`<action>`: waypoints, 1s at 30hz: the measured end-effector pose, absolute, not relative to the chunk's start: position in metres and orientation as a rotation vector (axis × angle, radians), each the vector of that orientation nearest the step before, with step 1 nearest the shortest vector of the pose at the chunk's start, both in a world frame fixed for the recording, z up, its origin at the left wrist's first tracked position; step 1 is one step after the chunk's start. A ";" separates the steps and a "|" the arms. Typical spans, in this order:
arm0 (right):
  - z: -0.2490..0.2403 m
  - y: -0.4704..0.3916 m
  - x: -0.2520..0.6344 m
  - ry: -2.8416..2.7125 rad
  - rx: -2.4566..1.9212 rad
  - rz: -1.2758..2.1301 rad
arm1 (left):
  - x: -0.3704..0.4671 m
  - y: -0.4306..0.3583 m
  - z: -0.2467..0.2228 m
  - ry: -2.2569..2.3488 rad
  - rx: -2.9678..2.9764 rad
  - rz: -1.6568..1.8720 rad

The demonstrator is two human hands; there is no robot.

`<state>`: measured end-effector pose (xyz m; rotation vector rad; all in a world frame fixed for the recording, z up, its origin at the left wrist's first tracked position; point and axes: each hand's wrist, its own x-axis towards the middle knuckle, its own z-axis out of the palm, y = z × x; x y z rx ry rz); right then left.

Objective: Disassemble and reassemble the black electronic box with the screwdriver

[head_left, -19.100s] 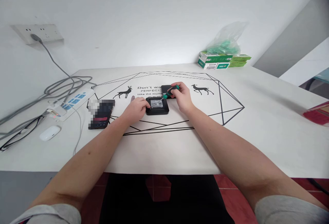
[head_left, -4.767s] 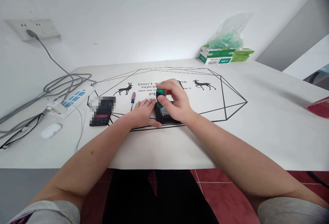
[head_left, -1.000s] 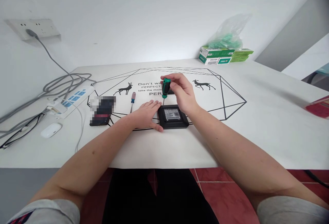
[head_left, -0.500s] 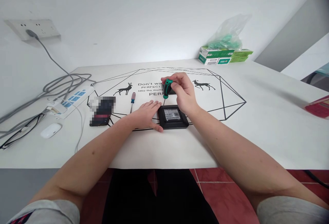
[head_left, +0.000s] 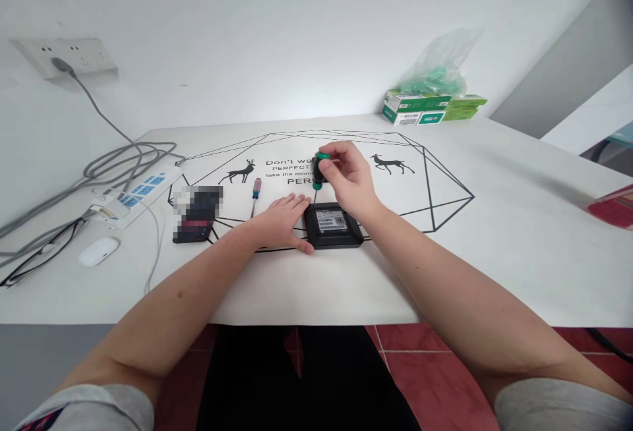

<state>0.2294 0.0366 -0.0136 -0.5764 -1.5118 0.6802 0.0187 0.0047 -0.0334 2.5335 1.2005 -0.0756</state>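
Observation:
A black square device (head_left: pixel 333 222) with a white label lies flat on the white table. My right hand (head_left: pixel 350 177) is closed on the handle of a green and black screwdriver (head_left: pixel 319 171), which stands nearly upright with its shaft down at the device's upper left corner. The tip is too small to make out. Against the device's left edge rests my left hand (head_left: pixel 285 221), fingers spread and thumb near the lower left corner. Further left lies a second screwdriver (head_left: pixel 256 189) with a reddish and blue handle. Something dark behind the green screwdriver is mostly hidden.
On the left are a partly pixelated phone (head_left: pixel 198 217), a white case (head_left: pixel 97 251), a power strip (head_left: pixel 148 190), grey cables and black glasses (head_left: pixel 42 253). Green and white boxes (head_left: pixel 415 101) under a plastic bag stand at the back right. A red object (head_left: pixel 613 207) sits at far right.
The fingers of my right hand have shifted on the handle, and the screwdriver has turned and stands slightly more upright. My left hand and the device have stayed in place.

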 end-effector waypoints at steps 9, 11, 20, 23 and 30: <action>-0.012 0.033 0.230 -1.533 -0.564 0.732 | 0.018 0.005 -0.033 1.188 2.543 -0.076; -0.014 0.035 0.230 -1.537 -0.573 0.707 | 0.018 0.005 -0.034 1.186 2.547 -0.082; -0.013 0.036 0.230 -1.525 -0.569 0.680 | 0.018 0.005 -0.033 1.195 2.534 -0.106; -0.014 0.037 0.230 -1.526 -0.561 0.736 | 0.018 0.006 -0.035 1.188 2.544 -0.093; -0.015 0.038 0.229 -1.523 -0.597 0.670 | 0.017 0.008 -0.037 1.171 2.541 -0.071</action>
